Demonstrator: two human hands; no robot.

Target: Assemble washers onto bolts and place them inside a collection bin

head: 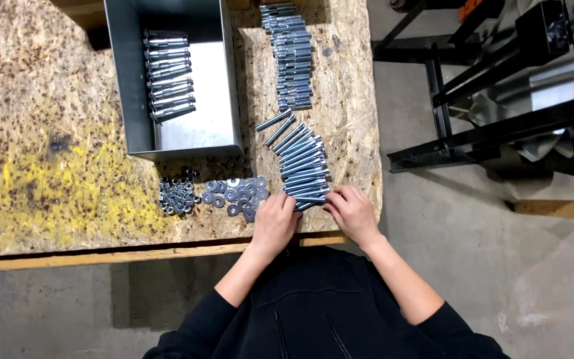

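So your left hand (275,223) and right hand (351,211) pinch one shiny grey bolt (307,200) over the chipboard desk (54,146), concrete floor (446,226) beyond.

1. The single head-worn camera looked straight down at the chipboard bench (48,133) from above.
2. It sat fairly high, taking in the floor (473,266) at the frame's right and bottom.
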